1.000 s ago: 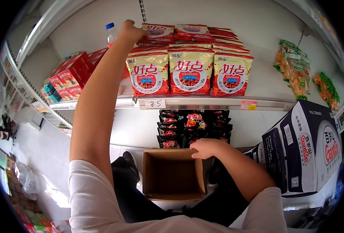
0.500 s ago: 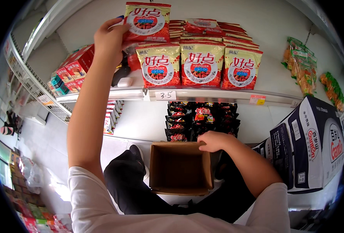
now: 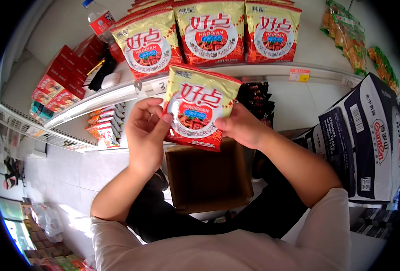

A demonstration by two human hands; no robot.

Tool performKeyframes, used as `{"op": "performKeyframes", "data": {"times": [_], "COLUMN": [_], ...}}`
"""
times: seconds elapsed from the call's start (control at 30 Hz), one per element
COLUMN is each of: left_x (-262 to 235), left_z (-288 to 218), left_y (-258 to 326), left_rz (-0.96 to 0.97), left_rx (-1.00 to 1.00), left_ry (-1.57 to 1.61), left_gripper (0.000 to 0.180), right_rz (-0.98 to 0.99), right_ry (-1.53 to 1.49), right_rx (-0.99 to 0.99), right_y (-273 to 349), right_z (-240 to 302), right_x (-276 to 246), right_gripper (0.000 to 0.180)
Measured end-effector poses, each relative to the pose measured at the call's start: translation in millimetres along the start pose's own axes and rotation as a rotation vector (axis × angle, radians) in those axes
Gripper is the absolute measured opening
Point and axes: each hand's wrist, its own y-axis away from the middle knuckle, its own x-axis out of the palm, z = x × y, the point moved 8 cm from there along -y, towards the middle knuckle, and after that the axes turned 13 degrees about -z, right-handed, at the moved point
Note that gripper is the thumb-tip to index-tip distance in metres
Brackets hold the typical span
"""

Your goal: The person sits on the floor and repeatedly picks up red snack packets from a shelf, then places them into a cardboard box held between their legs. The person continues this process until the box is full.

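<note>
The person's left hand (image 3: 146, 135) pinches the left edge of a red-and-cream snack packet (image 3: 200, 108), its thumb laid on the front and its fingers curled at the edge, their tips partly hidden. The right hand (image 3: 247, 125) grips the lower right side, thumb on the front, the other fingers out of sight behind. With the packet as the clock's centre, it is tilted, printed face toward the wearer, in front of the upper shelf edge (image 3: 321, 72) and over the far side of an open cardboard box (image 3: 209, 180) at six o'clock, between legs in black trousers (image 3: 152, 217). Dark packets (image 3: 259, 99), partly hidden by the right hand, are near at two o'clock. Around twelve, three matching snack packets (image 3: 211, 34) stand side by side at the front of the shelf, with more behind. At half past ten is a blue-capped bottle (image 3: 101, 21); toward half past nine, stacked red boxes (image 3: 64, 74). Orange-and-white packets (image 3: 106, 126) lie on the lower shelf near nine. A clear-and-green snack bag (image 3: 344, 34) lies at two, well apart, and a dark-blue-and-white carton (image 3: 367, 149) stands between three and four.
</note>
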Motion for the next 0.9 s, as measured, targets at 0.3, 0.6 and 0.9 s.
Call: {"op": "performKeyframes", "data": {"times": [0.3,0.6,0.9], "left_x": [16.0,-16.4,7.1], "left_z": [49.4,74.7,67.3], "left_y": [12.6,1.6,-0.3], "left_rz": [0.458,0.339,0.456], "left_rx": [-0.329,-0.466,-0.369], "left_ry": [-0.271,-0.379,-0.266], "left_gripper": [0.03,0.015,0.039], "right_rz": [-0.093,-0.164,-0.235], "right_ry": [0.344,0.351,0.167], "right_rx": [-0.114,-0.071,-0.135], "right_y": [-9.2,-8.3,-10.1], "right_z": [-7.0,-4.5,1.1], "right_x": [-17.6,-24.0,-32.7], "right_gripper": [0.044,0.048,0.045]}}
